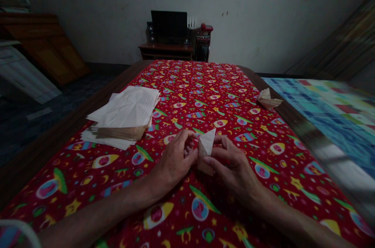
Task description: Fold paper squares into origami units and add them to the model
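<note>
Between my two hands, over the middle of the red patterned cloth, stands a small piece of folded paper (207, 144) with a pointed top. My left hand (179, 156) pinches its left edge between thumb and curled fingers. From the right, my right hand (231, 162) grips it, with the thumb on the near face and the fingers behind. The lower part of the paper is tan and printed, the upper flap paler. The fingertips behind the paper are partly hidden.
A stack of paper sheets (125, 109) lies left of my hands. At the right table edge sits another folded paper piece (268, 99). The red tablecloth (202, 80) covers the long table. Beyond it stand a monitor (169, 25) and a red telephone (206, 27). A white rim (22, 224) shows at lower left.
</note>
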A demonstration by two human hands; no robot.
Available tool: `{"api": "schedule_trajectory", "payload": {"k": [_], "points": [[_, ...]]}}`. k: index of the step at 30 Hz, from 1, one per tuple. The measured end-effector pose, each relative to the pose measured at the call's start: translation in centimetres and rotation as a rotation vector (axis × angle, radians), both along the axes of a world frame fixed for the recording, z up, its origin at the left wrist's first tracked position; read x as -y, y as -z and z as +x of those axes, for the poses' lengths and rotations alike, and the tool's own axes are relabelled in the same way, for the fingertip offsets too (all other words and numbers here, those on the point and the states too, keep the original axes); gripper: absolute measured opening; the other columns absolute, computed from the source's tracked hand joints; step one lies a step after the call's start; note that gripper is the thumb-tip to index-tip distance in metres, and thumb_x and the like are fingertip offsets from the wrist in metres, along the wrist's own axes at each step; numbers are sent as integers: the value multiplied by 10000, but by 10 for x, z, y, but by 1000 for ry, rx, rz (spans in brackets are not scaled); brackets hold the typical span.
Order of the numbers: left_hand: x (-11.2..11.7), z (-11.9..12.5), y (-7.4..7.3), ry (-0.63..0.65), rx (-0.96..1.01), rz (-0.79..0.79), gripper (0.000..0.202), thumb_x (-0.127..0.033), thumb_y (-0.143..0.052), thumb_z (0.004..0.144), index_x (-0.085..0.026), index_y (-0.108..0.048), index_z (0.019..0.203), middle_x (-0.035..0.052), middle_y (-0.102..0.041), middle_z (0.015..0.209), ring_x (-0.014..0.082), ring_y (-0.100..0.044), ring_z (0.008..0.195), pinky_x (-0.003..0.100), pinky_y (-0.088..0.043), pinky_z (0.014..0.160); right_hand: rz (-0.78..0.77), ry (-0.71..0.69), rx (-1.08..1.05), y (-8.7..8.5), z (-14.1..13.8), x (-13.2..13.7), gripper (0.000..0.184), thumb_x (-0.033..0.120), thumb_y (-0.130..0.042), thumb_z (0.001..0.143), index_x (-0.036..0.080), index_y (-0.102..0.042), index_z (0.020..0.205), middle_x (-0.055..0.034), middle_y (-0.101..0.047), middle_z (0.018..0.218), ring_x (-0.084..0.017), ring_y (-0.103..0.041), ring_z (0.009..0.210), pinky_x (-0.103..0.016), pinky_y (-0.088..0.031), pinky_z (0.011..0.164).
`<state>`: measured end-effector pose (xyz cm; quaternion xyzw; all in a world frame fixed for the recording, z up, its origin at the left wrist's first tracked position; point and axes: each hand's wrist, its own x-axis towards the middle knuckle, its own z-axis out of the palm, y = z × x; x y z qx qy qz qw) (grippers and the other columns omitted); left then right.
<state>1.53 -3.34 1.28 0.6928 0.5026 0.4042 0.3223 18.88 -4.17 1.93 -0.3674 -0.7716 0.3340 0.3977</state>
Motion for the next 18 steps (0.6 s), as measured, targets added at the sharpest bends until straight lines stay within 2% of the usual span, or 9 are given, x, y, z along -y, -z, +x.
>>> {"api": "schedule_trajectory", "payload": {"k": [4,7,10,13,18], "points": [[-3,-4,2,123,-36,-10,39,-172,-537,817,-186,-573,818,-33,-588,686,104,-546,621,193,-409,579,-19,2,-29,-1,0,0,146,227,-576,865,226,-706,797,-56,-589,1058,-183,-555,982,-317,-466,836],[-5,-6,2,82,-79,10,75,-165,-540,805,-174,-572,737,-38,-583,635,100,-538,580,190,-389,555,-89,45,-107,1,2,-4,219,272,-525,898,198,-676,758,-57,-613,962,-166,-585,897,-291,-476,783],[-6,-6,1,58,-81,6,63,-155,-543,779,-170,-562,721,-42,-579,617,96,-537,559,183,-385,535,-228,96,-166,5,4,-8,140,290,-564,869,197,-668,868,-41,-652,901,-167,-614,853,-280,-487,761],[-4,-5,1,62,-66,-4,48,-142,-542,759,-173,-557,726,-46,-574,624,95,-543,567,179,-393,534,-394,91,-190,11,4,-11,153,294,-609,825,199,-676,926,-17,-687,853,-158,-637,783,-256,-500,704],[-3,-4,8,51,179,-127,88,-193,-545,773,-201,-469,817,-60,-561,683,93,-564,526,176,-415,470,-500,113,-259,15,1,-10,159,327,-659,771,191,-721,825,3,-691,673,-126,-623,597,-207,-478,550]]}}
